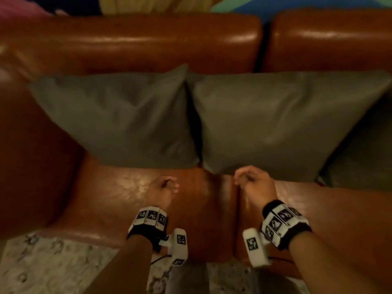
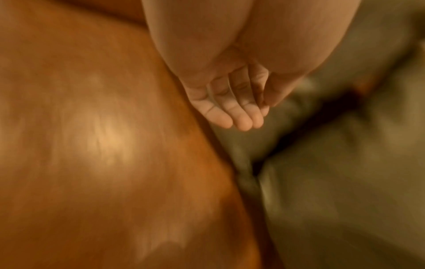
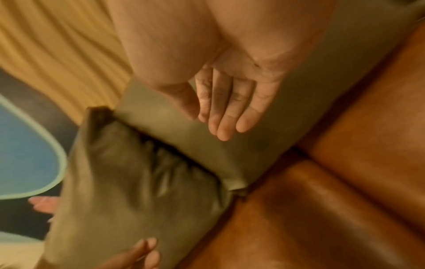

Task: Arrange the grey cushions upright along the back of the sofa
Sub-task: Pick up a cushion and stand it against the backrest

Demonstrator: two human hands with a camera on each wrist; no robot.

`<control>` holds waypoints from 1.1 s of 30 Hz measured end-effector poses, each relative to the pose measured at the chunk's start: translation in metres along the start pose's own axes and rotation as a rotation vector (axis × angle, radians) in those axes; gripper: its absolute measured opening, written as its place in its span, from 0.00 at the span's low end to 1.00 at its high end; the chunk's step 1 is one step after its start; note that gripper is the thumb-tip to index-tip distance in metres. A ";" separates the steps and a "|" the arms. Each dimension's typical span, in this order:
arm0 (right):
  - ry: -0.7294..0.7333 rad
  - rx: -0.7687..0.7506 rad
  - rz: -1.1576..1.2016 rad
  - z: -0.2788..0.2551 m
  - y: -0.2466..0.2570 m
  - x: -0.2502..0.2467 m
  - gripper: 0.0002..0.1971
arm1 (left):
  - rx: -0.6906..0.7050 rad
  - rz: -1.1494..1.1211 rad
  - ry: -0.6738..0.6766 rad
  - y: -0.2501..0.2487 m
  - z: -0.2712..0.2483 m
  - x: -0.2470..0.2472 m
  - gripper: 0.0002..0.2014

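The left hand (image 1: 164,188) and right hand (image 1: 252,183) hovered over the seat of the sofa (image 1: 131,192), each grip loose and holding nothing. Beyond, the left cushion (image 1: 118,119) and right cushion (image 1: 282,124) leaned upright against the backrest. They looked soft and light, best taken by the top corners

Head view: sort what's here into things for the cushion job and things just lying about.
For the job:
- left grey cushion, propped against the sofa back
- middle grey cushion, likewise
- third grey cushion, partly out of frame
- left hand and right hand, holding nothing

Just lying about:
- patterned rug
- yellow curtain
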State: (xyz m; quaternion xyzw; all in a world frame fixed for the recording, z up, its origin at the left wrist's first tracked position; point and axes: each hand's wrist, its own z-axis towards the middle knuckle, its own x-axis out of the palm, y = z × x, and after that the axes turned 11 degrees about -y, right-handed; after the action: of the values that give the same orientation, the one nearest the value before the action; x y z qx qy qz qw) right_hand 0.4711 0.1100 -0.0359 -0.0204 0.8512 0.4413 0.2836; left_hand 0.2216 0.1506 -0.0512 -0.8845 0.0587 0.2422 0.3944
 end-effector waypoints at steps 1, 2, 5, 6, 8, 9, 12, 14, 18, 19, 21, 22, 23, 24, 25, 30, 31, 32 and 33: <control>0.020 -0.037 -0.015 0.002 0.019 0.022 0.09 | 0.005 0.010 -0.051 -0.003 0.019 -0.027 0.09; 0.035 -0.045 0.012 0.003 0.039 0.042 0.05 | 0.012 0.052 -0.112 -0.007 0.038 -0.055 0.08; -0.008 -0.014 0.187 0.008 0.106 0.093 0.16 | 0.016 -0.085 -0.426 -0.031 0.086 -0.126 0.07; -0.014 0.017 0.241 0.012 0.123 0.106 0.23 | 0.034 -0.193 -0.486 -0.042 0.101 -0.144 0.09; -0.024 0.079 0.331 0.020 0.147 0.125 0.40 | 0.053 -0.376 -0.443 -0.064 0.133 -0.171 0.25; -0.030 0.100 0.339 0.024 0.155 0.134 0.47 | 0.072 -0.461 -0.364 -0.076 0.146 -0.180 0.31; -0.055 0.094 0.318 0.028 0.168 0.161 0.55 | 0.110 -0.425 -0.189 -0.091 0.179 -0.192 0.36; -0.091 0.060 0.332 0.025 0.175 0.178 0.53 | 0.090 -0.428 -0.173 -0.097 0.191 -0.199 0.33; -0.098 -0.001 0.362 0.010 0.201 0.217 0.50 | 0.127 -0.524 -0.169 -0.102 0.214 -0.236 0.26; -0.063 -0.025 0.357 0.008 0.209 0.229 0.48 | 0.150 -0.527 -0.201 -0.103 0.222 -0.249 0.24; -0.015 -0.059 0.326 0.010 0.227 0.254 0.46 | 0.183 -0.523 -0.266 -0.104 0.240 -0.276 0.23; 0.004 -0.059 0.298 0.012 0.236 0.265 0.47 | 0.169 -0.502 -0.293 -0.104 0.251 -0.286 0.24; 0.020 -0.051 0.254 0.015 0.242 0.275 0.47 | 0.140 -0.464 -0.303 -0.103 0.258 -0.294 0.26; 0.038 -0.042 0.205 0.016 0.247 0.283 0.47 | 0.097 -0.421 -0.297 -0.099 0.265 -0.300 0.27; 0.049 -0.030 0.162 0.018 0.250 0.287 0.45 | 0.050 -0.388 -0.268 -0.097 0.268 -0.303 0.26; 0.075 -0.041 0.082 0.024 0.246 0.281 0.43 | 0.072 -0.364 -0.239 -0.087 0.264 -0.301 0.26; 0.082 -0.047 0.072 0.024 0.246 0.279 0.43 | 0.096 -0.350 -0.268 -0.084 0.263 -0.299 0.32; 0.090 -0.052 0.063 0.024 0.247 0.277 0.43 | 0.110 -0.358 -0.295 -0.080 0.261 -0.297 0.37; 0.100 -0.055 0.060 0.025 0.246 0.275 0.44 | 0.117 -0.372 -0.326 -0.075 0.259 -0.294 0.41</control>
State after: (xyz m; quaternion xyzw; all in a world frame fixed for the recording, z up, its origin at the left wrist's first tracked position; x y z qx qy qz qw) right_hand 0.1822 0.3386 -0.0033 -0.0245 0.8520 0.4711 0.2268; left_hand -0.1128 0.3643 -0.0096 -0.8050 -0.1556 0.3013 0.4867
